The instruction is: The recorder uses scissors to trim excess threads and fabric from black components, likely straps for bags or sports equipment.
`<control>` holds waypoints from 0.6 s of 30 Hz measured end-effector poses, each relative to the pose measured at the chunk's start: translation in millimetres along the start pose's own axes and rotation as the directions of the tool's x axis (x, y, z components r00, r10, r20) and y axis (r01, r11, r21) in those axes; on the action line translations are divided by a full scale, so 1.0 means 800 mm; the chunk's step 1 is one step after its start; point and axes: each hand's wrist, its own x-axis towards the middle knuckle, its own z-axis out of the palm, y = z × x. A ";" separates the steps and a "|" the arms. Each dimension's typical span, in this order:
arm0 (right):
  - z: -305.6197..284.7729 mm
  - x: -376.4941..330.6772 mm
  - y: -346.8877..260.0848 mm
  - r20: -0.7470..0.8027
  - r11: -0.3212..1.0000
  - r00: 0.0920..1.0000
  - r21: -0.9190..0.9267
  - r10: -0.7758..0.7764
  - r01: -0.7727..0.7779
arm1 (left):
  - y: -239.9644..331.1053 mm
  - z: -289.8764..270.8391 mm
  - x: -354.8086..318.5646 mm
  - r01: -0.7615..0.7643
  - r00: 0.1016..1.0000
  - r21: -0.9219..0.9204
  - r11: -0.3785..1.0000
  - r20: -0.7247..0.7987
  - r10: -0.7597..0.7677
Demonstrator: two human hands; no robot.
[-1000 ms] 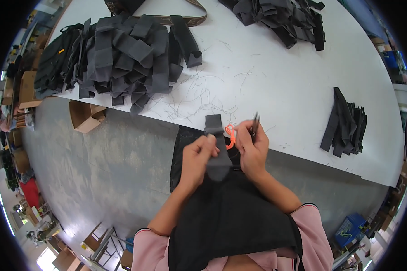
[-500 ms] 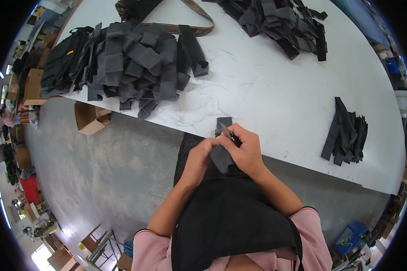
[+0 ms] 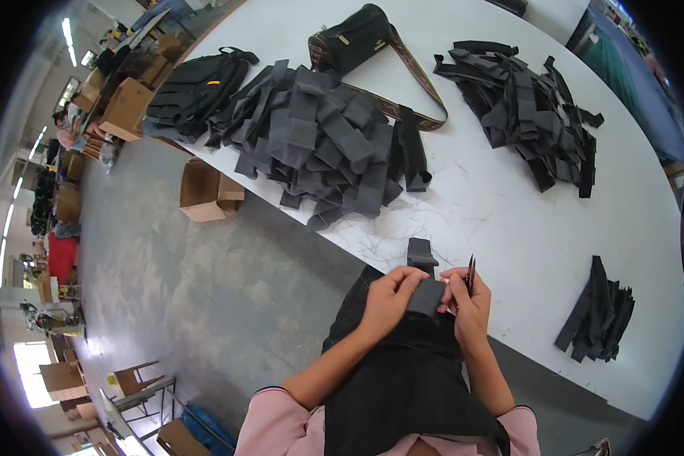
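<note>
At the table's near edge my left hand [image 3: 388,305] pinches a dark grey fabric strip [image 3: 427,298]. The strip is folded over, and its far end lies on the white tabletop. My right hand [image 3: 470,305] is closed around small dark thread snips [image 3: 472,267], whose blades point away from me. Its thumb and fingertips are at the strip's right edge; whether they grip the fabric is hard to make out. Beyond my hands, cut threads [image 3: 391,239] are scattered over the table. A black apron [image 3: 391,380] hangs in front of me, under the strip.
A big heap of grey strips [image 3: 334,152] lies far left, beside a black backpack [image 3: 194,95] and a black pouch bag [image 3: 355,42] with a patterned strap. Another heap [image 3: 528,114] is far right, a smaller bundle [image 3: 596,311] at right. A cardboard box [image 3: 205,194] stands below the table's left edge.
My view has shifted, so the table sits lower and further right. My hands have moved apart, and the snips have come away from the strip, now pointing up beside it.
</note>
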 end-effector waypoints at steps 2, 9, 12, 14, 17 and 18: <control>-0.005 -0.014 -0.006 0.117 0.991 0.991 -0.107 -0.071 0.083 | 0.004 -0.008 0.007 0.171 0.983 0.025 0.985 0.067 -0.172; -0.010 0.011 0.014 0.153 0.908 0.955 -0.300 -0.256 0.291 | 0.003 -0.016 0.009 0.159 0.970 -0.151 0.976 0.206 -0.126; 0.019 0.016 0.003 0.012 0.945 0.997 0.321 0.071 -0.072 | 0.009 -0.017 0.007 0.336 0.918 -0.396 0.855 0.340 -0.203; 0.008 0.016 0.007 0.045 0.971 0.990 0.194 0.135 -0.142 | 0.016 -0.012 -0.002 0.238 0.941 -0.324 0.916 0.311 -0.135; 0.005 0.020 0.026 0.127 0.973 0.976 0.126 0.180 -0.196 | -0.008 -0.011 0.006 0.386 0.909 -0.352 0.853 0.302 -0.287; 0.005 0.014 0.022 0.127 0.971 0.975 0.128 0.183 -0.199 | -0.010 -0.010 0.007 0.422 0.895 -0.289 0.859 0.281 -0.346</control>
